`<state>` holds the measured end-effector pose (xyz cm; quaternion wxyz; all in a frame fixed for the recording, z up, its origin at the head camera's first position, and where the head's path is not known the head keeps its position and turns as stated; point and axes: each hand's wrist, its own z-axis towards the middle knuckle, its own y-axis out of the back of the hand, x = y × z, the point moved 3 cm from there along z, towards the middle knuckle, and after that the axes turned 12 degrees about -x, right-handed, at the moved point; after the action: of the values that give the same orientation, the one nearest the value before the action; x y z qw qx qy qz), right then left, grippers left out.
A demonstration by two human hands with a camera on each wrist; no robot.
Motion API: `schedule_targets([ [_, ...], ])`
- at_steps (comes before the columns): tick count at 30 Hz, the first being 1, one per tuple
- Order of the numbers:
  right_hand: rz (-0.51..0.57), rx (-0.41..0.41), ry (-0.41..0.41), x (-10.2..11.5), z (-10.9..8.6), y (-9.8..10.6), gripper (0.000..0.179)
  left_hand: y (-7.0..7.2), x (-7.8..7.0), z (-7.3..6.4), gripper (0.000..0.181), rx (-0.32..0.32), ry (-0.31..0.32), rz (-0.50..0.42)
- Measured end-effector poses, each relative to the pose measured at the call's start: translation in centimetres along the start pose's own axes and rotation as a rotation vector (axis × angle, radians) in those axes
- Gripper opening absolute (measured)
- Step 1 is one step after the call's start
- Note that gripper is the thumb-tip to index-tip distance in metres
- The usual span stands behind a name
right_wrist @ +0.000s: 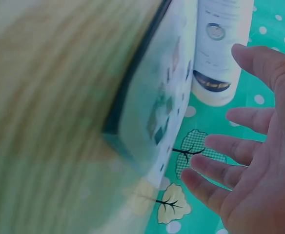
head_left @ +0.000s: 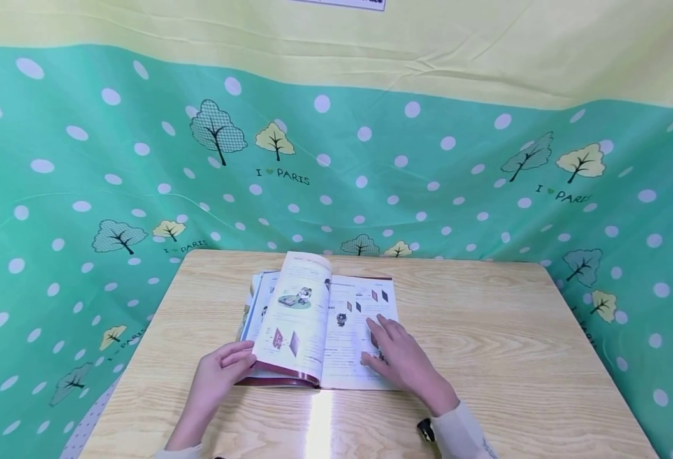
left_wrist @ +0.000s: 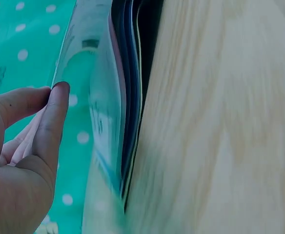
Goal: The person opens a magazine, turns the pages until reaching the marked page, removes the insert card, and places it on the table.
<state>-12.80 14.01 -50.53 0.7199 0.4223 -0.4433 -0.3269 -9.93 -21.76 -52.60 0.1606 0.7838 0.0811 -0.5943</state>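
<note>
An illustrated book (head_left: 350, 357) lies spread on the wooden table, with text and small coloured pictures on its pages. My left hand (head_left: 220, 376) pinches the lower outer corner of a raised page (head_left: 296, 312) between thumb and fingertips. That page stands up from the left half and curves toward the spine. In the left wrist view the thumb and index finger (left_wrist: 59, 105) meet at the page edge, beside the layered lower edges of the book. My right hand (head_left: 401, 358) is over the right-hand page with its fingers spread; the right wrist view shows nothing in its palm (right_wrist: 269, 195).
The light wooden table (head_left: 503, 331) extends to both sides of the book. Behind and beside it hangs a green curtain (head_left: 365, 185) with white dots and printed trees. A small black object (head_left: 426, 429) sits by the right cuff. Glare brightens the table's front.
</note>
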Motion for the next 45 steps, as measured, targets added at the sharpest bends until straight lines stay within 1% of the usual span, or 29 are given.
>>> schedule_targets([
  [3, -0.015, 0.0, -0.005, -0.1, -0.4, -0.4, 0.069, 1.1, 0.4, -0.1, 0.041, -0.01, 0.017, -0.014],
  [6, -0.028, 0.028, -0.004, -0.2, -0.8, -0.6, 0.073, 1.8, 0.7, -0.1, 0.041, -0.019, 0.025, -0.012],
  [10, -0.048, 0.086, 0.012, -0.4, -1.3, -0.8, 0.084, 2.4, 1.1, -0.2, 0.042, -0.047, 0.033, -0.02],
  [13, -0.05, 0.114, 0.023, -0.5, -1.6, -0.9, 0.088, 2.8, 1.5, -0.1, 0.042, -0.06, 0.037, -0.012],
  [16, -0.042, 0.135, 0.025, -0.7, -1.7, -0.9, 0.094, 3.2, 1.7, 0.0, 0.043, -0.062, 0.053, 0.01],
  [22, -0.029, 0.207, 0.031, -0.9, -2.0, -1.3, 0.104, 3.8, 2.1, -0.1, 0.044, -0.068, 0.087, 0.035],
  [25, -0.03, 0.229, 0.033, -0.9, -2.1, -1.4, 0.104, 4.0, 2.3, -0.1, 0.043, -0.074, 0.102, 0.038],
  [28, -0.04, 0.232, 0.03, -1.0, -2.1, -1.5, 0.101, 4.2, 2.4, 0.1, 0.043, -0.08, 0.112, 0.047],
  [34, -0.049, 0.232, 0.034, -1.0, -2.0, -1.3, 0.098, 4.5, 2.5, 0.2, 0.044, -0.083, 0.101, 0.052],
  [40, -0.019, 0.246, 0.023, -1.0, -2.0, -1.0, 0.091, 4.6, 2.6, 0.2, 0.044, -0.087, 0.101, 0.053],
  [45, 0.009, 0.24, 0.012, -1.2, -1.8, -0.7, 0.084, 4.7, 2.4, 0.3, 0.046, -0.102, 0.094, 0.097],
])
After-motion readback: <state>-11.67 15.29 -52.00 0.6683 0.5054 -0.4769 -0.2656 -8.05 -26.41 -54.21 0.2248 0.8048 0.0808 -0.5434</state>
